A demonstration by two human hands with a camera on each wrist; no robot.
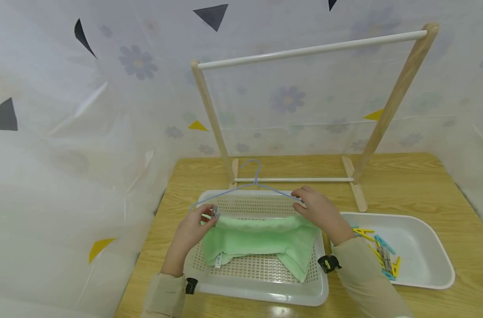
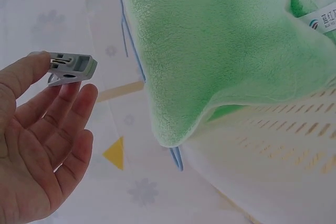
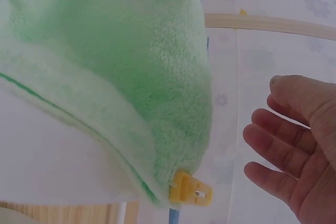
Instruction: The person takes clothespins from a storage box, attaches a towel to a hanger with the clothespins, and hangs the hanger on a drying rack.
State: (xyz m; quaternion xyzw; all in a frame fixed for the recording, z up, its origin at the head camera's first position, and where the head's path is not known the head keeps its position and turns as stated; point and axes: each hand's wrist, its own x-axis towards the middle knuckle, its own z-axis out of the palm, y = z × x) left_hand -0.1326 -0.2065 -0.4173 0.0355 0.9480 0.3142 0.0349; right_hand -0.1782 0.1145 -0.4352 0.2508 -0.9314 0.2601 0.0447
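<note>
My left hand (image 1: 191, 230) pinches a grey clothespin (image 2: 73, 68) between thumb and fingertips, close to the towel's left end. A green towel (image 1: 257, 240) with a white label hangs folded along a blue wire hanger (image 1: 256, 180), over a white perforated basket (image 1: 261, 297). In the left wrist view the clothespin is apart from the towel. My right hand (image 1: 318, 213) is by the hanger's right arm. Its fingers are loosely bent, with nothing between them in the right wrist view. There a yellow clothespin (image 3: 191, 189) clips the towel's corner at the hanger's end.
Behind the basket stands a drying rack with a white top bar (image 1: 313, 52) and wooden legs. To the right a white tray (image 1: 424, 256) holds several yellow, blue and grey clothespins. The wooden table (image 1: 408, 185) meets a patterned plastic sheet at the back and left.
</note>
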